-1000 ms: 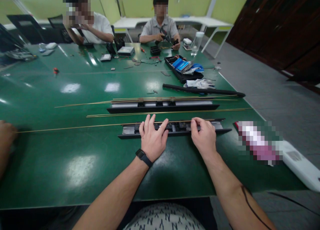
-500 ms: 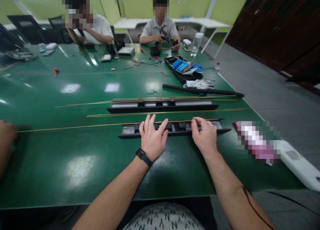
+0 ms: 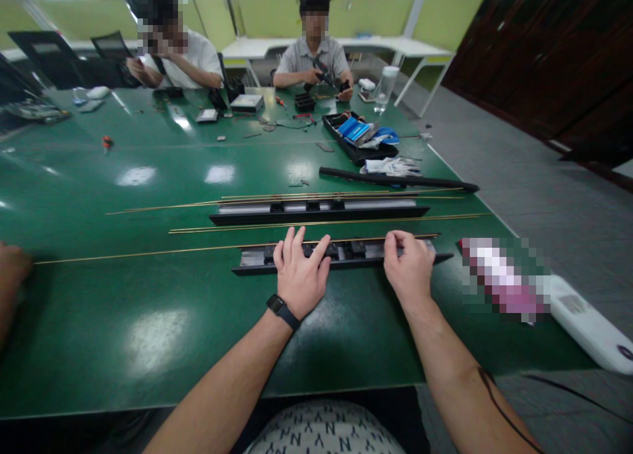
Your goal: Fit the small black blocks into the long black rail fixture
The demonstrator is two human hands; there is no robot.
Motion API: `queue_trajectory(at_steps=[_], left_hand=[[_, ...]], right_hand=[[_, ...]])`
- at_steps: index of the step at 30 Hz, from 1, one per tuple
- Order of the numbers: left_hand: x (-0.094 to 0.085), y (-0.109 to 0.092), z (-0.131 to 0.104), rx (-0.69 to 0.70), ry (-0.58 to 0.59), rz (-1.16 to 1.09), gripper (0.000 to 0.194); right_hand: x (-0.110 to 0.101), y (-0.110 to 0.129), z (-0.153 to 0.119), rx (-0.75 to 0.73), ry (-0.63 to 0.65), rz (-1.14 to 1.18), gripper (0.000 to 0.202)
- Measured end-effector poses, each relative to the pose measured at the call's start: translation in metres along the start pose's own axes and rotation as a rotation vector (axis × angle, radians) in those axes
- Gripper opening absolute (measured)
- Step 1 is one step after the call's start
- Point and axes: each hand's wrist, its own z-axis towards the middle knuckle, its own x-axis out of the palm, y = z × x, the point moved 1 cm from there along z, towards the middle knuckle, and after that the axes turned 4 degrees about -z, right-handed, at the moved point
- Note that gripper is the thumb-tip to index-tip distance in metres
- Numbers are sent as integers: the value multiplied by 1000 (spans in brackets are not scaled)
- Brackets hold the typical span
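Observation:
A long black rail with a silvery inside and black blocks [image 3: 356, 248] lies crosswise in front of me. My left hand [image 3: 302, 273] rests on its middle with the fingers spread. Toward the rail's right end, my right hand [image 3: 408, 263] has thumb and index finger pinched together at a thin brass-coloured rod [image 3: 148, 253]. That rod runs along the rail's back edge and far out to the left. Two more thin rods [image 3: 222, 228] lie just behind. Farther back is a second black rail [image 3: 321, 213] with rods along its top.
At the left edge, another person's hand [image 3: 12, 266] is at the rod's far end. A black bar [image 3: 395, 177], gloves [image 3: 390, 167] and a black tray [image 3: 341, 134] lie behind. At right is a white device [image 3: 583, 319]. Two people sit across the green table [image 3: 148, 335].
My right hand has shifted slightly right along the rail. My left hand stays spread in the same place on it. The whole view has moved a little.

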Motion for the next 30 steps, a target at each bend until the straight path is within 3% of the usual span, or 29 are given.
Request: queue_trajectory(at_steps=[8,18,25,30], left_hand=[[0,-1,1,-5,-4,-8,44],[0,1,-1,-1,-2,-19,44],[-1,0,0,-4,4,-10,44],[-1,1,0,-5,3,-16,44]], right_hand=[[0,9,-3,-99,43,16,34],[2,-4,-1,-3,-17,-42,33],[0,8,-3,-95,51,29,33],[2,5,-1,-86,22,-20,35]])
